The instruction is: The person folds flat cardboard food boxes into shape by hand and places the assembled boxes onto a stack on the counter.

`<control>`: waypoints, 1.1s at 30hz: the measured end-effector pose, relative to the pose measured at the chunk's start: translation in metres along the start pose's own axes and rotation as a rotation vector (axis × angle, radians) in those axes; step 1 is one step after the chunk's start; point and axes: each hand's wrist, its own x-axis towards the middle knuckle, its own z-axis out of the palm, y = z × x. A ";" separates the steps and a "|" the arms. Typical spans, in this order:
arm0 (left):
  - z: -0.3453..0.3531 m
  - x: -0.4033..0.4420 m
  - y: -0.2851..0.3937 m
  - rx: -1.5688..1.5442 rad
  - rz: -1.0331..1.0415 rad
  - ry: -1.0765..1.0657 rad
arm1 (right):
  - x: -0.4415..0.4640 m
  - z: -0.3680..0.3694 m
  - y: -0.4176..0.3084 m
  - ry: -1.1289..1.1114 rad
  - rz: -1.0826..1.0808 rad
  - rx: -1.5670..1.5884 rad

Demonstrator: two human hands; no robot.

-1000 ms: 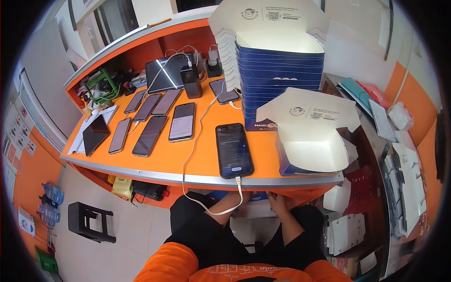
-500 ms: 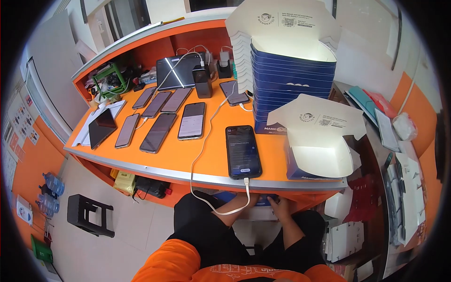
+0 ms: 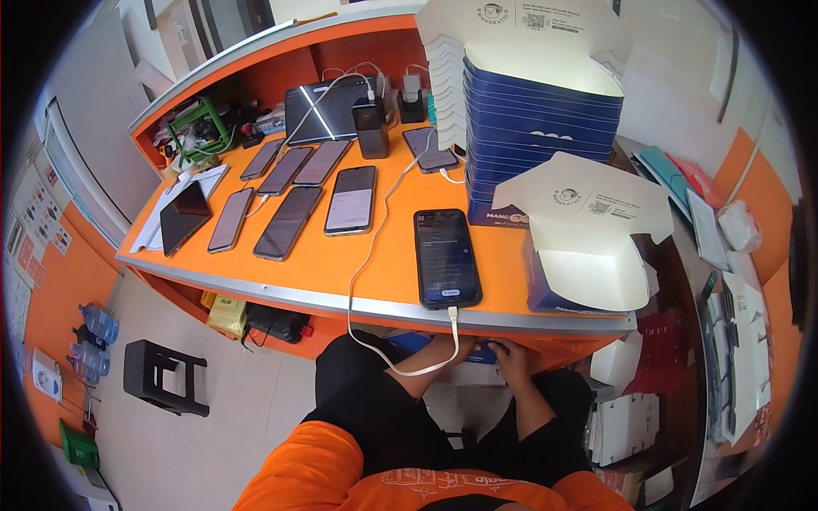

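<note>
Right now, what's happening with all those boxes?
Someone seated at an orange table has their right hand at something blue and white below its edge. The left hand is mostly hidden, so its grip isn't clear. On the table, one open box stands before a tall stack of boxes, beside a phone with a plugged-in cable. More phones lie farther left.

Top lid (image 3: 514,27) of the blue food-box stack (image 3: 541,128), upper right, looks like "MANGKATSU" around a face logo plus a QR code (image 3: 535,21); "MANG" shows low on the stack's front. Single box's lid (image 3: 588,230) repeats logo and QR, fuzzier. Orange shirt (image 3: 341,477), bottom centre: maybe "ggala". Far-left posters (image 3: 55,209): too tiny.
</note>
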 end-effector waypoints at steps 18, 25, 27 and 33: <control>-0.028 0.021 0.029 -0.175 -0.154 -0.069 | -0.011 0.011 -0.010 0.025 -0.256 -0.405; -0.033 -0.012 0.011 -0.259 -0.157 -0.034 | -0.008 0.012 -0.017 -0.093 -0.277 -0.284; -0.034 -0.014 0.009 -0.274 -0.165 -0.036 | -0.007 0.011 -0.013 -0.160 -0.272 -0.255; -0.039 -0.017 0.010 -0.310 -0.176 -0.047 | -0.009 0.010 -0.012 -0.235 -0.085 -0.112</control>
